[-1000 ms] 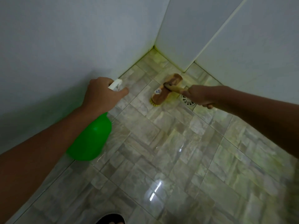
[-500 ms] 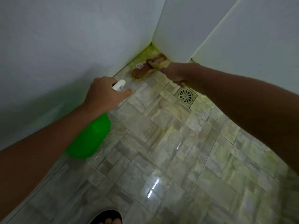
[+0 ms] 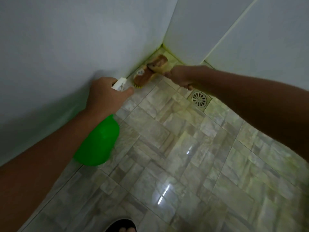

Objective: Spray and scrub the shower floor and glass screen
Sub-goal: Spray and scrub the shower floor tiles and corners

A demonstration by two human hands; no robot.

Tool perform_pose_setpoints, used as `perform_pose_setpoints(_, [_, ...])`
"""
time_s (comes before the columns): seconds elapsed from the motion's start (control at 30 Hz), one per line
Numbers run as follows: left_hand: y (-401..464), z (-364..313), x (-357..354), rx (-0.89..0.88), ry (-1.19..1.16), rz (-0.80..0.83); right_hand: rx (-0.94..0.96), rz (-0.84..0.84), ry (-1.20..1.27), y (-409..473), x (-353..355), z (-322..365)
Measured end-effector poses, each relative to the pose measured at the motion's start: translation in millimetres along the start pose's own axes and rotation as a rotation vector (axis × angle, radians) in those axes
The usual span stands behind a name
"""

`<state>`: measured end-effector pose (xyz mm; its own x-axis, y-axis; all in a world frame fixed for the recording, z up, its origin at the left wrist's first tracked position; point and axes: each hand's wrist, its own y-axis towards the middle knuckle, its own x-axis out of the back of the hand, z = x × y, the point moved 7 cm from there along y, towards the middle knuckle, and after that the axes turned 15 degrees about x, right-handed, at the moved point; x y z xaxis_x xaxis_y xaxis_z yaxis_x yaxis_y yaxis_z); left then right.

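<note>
Left hand: the left hand point(image 3: 107, 96) was curled round the neck of a bright green plastic spray bottle point(image 3: 98, 141), its forefinger reaching forward beside the bottle's white trigger head point(image 3: 119, 83); the bottle's round body hung below the wrist, above the floor near the left wall.
Right hand: the right hand point(image 3: 181, 76) was closed round the handle of a brown wooden scrubbing brush with yellow bristles point(image 3: 148, 72); most of the handle was hidden inside the fist.
Brush: its head lay on the floor in the far corner, close along the foot of the left wall, with the yellow bristles showing at the near end, just beyond the left forefinger.
Spray nozzle: the white head pointed toward the corner, very near the brush head; whether the two touched could not be told.
Shower floor: the glossy grey-beige stone-pattern tiled floor point(image 3: 184, 156) was shiny and reflected a white light; a yellow-green tint lay along the corner joints and on the tiles at the right.
Drain: a square metal floor drain with a round slotted grate point(image 3: 199, 98) sat just beneath the right wrist, near the brush.
Walls: plain pale grey-white walls point(image 3: 66, 47) met at the corner; the right-hand one showed a light seam.
Foot: toes in a black sandal point(image 3: 121, 226) showed at the bottom edge.
</note>
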<state>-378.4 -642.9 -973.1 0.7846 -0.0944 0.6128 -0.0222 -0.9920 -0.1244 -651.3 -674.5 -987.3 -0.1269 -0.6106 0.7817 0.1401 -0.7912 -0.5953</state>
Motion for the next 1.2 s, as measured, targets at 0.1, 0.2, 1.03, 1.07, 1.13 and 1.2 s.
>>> perform_pose_setpoints(0.1, [-1,4,6,0.008,-0.027,-0.019,-0.027,-0.008,0.070,18,23,-5])
perform_pose_setpoints(0.2, [-3,9,8,0.006,-0.031,-0.027,-0.082,0.009,0.073,27,36,-19])
perform_pose_setpoints(1.03, [-27,-12,-28,-0.122,0.090,0.155,-0.111,-0.117,0.356,-45,3,-1])
perform_pose_setpoints(1.07, [-27,-12,-29,-0.117,0.083,0.160,-0.122,-0.106,0.364,-42,-3,0])
perform_pose_setpoints(1.13, [-25,-12,-28,-0.100,0.064,0.163,-0.131,-0.087,0.397,-51,-24,-1])
perform_pose_setpoints(1.2, [-25,-13,-29,-0.090,0.059,0.164,-0.122,-0.083,0.395,-78,-52,-8])
